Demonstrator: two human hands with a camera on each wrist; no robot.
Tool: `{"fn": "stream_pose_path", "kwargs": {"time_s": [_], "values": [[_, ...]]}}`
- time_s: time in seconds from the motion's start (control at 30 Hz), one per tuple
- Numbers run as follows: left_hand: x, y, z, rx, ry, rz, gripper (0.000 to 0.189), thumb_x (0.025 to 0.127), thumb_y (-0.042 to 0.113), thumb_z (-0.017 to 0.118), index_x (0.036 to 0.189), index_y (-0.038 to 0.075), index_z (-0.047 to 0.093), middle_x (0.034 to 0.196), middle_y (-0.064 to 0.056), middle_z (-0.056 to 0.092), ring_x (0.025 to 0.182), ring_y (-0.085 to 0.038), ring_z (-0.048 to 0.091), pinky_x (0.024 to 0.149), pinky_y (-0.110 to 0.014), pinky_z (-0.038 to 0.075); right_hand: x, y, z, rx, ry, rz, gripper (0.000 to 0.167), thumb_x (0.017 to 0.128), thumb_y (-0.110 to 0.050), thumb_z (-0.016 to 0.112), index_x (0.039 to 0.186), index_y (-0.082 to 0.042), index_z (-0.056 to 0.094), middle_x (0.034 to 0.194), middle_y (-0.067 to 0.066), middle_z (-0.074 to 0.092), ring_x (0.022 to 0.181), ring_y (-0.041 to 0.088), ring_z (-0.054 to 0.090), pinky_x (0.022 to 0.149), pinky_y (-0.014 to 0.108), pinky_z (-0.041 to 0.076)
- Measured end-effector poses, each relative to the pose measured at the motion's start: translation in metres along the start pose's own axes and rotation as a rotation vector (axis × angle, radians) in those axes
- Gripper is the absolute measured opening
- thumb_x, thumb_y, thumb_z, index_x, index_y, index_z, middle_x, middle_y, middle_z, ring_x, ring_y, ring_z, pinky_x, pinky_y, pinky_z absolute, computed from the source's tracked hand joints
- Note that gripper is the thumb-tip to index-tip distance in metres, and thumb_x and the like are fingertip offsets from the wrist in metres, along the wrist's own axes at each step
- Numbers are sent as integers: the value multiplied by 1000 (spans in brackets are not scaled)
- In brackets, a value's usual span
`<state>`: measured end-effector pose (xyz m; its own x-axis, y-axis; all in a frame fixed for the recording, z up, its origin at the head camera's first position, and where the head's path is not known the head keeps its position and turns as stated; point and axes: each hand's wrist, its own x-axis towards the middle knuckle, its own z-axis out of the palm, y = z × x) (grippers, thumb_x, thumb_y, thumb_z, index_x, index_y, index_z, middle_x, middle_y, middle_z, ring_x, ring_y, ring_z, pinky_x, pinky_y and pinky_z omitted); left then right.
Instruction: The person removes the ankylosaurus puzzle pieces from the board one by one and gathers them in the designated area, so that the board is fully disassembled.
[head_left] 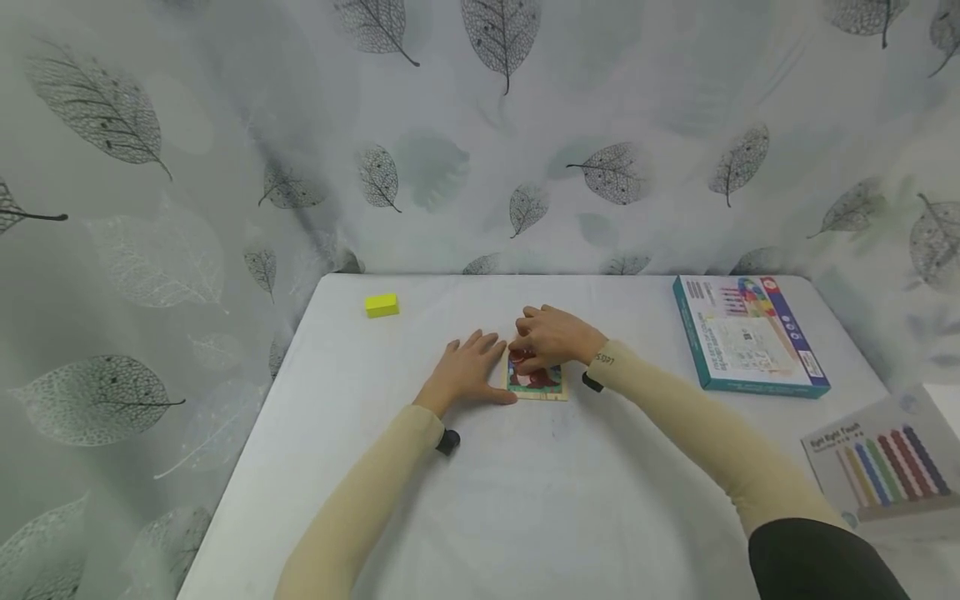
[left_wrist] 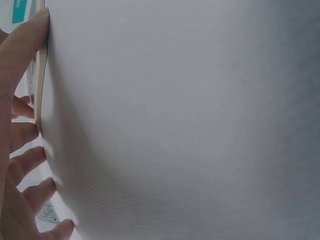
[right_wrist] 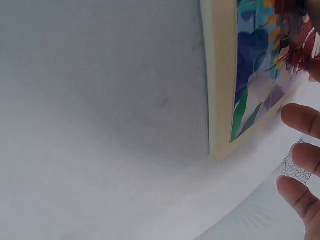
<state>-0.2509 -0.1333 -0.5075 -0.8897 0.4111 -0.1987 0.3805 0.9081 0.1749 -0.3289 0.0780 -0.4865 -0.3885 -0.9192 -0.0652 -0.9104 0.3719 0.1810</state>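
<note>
Dark cloth (head_left: 817, 558) round the right arm lies nearest, well behind the right grip, while pale sleeves (head_left: 360, 508) run forward to both wrists. From the left, a yellow block (head_left: 382, 305) sits on the tabletop (head_left: 337, 375), beyond the left grip (head_left: 468, 371) and to its left, well apart from it.

Just right of the left grip, and under the right grip (head_left: 557, 336), is a red-figured picture (head_left: 536, 381) within a pale frame (right_wrist: 220, 85). Where it shows, the picture fills the inside of the frame up to the border, so that much looks done. The part beneath the right fingers is hidden, so whether anything is left there cannot be told; with both hands at it, I judge the work unfinished.

The left forearm slants forward and to the right; its grip is spread, fingers straight and apart, with the thumb against the frame's near left edge, as if steadying it. The right forearm comes across from the right, its fingers bent down over the picture; the right wrist view cuts off the fingertips at its edge, so I cannot tell if they pinch something or merely touch.

Farther right, well apart from the right grip, lies a box (head_left: 738, 342); beyond that, and nearer the person, is a printed sheet (head_left: 862, 508).
</note>
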Motion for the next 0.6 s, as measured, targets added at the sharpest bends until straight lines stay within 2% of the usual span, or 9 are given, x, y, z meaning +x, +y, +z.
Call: {"fn": "stream_pose_path", "kwargs": {"time_s": [0.23,0.4,0.6], "values": [[-2,1,-3,23,-8,-19,106,77,80,64,159,21,32,167,-4,29,157,-30,22,122,-62,28,5,0,-7,-24,-51,-21,54,86,-67,64,125,-30,71,92,1,60,81,18,43,69,36,42],[-3,2,-3,26,-2,-19,104,77,79,65,158,22,33,166,-4,31,157,-30,23,121,-62,29,9,1,-11,-34,-100,-17,56,81,-69,67,123,-31,70,94,0,61,84,17,43,73,36,44],[-3,3,-3,28,2,-16,104,77,78,65,159,23,33,166,-3,31,157,-29,23,121,-61,29,10,1,-11,-4,-77,-25,56,75,-64,73,119,-29,72,93,-2,63,83,15,42,71,34,42]]}}
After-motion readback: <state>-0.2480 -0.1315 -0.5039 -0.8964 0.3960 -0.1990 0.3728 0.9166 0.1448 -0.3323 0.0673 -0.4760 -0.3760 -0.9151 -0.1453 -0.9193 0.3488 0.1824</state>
